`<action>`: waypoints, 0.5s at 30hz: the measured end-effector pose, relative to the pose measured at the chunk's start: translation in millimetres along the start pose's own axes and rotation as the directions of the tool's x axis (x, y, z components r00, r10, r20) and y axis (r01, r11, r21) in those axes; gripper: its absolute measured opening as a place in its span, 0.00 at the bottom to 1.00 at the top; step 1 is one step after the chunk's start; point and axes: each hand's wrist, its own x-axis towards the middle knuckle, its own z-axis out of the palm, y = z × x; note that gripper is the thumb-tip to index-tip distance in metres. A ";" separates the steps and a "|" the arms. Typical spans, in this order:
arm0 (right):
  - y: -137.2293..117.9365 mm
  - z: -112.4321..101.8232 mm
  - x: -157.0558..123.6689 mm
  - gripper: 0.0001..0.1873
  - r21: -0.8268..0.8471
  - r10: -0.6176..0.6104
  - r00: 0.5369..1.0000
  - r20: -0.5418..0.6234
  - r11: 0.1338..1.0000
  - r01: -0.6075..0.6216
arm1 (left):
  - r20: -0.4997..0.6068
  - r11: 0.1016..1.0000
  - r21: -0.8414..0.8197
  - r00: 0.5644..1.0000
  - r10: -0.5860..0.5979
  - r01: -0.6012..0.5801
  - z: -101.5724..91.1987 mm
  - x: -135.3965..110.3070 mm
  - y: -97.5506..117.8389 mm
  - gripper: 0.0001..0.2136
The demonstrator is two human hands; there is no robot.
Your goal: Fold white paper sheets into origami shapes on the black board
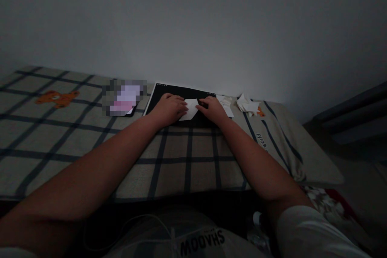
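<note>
A small piece of folded white paper (190, 109) lies on a black pad (175, 90) with punched holes along its far edge. From the left, my left hand (171, 109) holds the paper with its fingers over that side. At the paper's right edge, my right hand (214, 109) has its thumb and forefinger curled in around it. The exact grip of the fingertips is too dark and small to make out. Just right of the pad are a loose piece of white paper (227, 107) and a crumpled, folded paper (246, 104).
A phone (125, 98) with a lit, blurred screen lies left of the pad. Everything rests on a checked cloth (181, 165) with orange bear prints. A pale wall (193, 28) rises behind. Below the near edge are a clear bottle (256, 229) and a thin white cable (142, 215).
</note>
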 end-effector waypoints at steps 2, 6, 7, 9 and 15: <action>2.3 3.6 -1.0 0.17 -0.037 0.023 1.000 -0.001 0.999 -0.023 | -0.029 1.000 0.006 1.000 -0.005 0.005 -1.7 -0.6 1.9 0.13; 3.4 8.3 -2.4 0.14 -0.028 0.030 0.999 -0.012 0.999 -0.030 | -0.025 0.998 0.014 0.998 -0.054 0.055 -6.7 -0.1 6.6 0.13; 3.7 8.6 -2.1 0.14 -0.007 0.040 0.999 -0.014 0.999 -0.040 | -0.004 0.998 0.015 0.999 -0.054 0.054 -7.1 0.5 6.8 0.13; 4.4 8.0 -1.0 0.12 0.046 0.061 0.998 -0.014 0.997 -0.060 | 0.042 1.000 0.019 0.999 -0.024 0.024 -6.2 1.8 5.3 0.15; 1.2 -0.3 1.9 0.06 0.163 0.094 0.996 0.004 0.982 -0.093 | 0.039 1.000 0.008 0.999 -0.013 0.013 -2.4 0.9 -1.1 0.18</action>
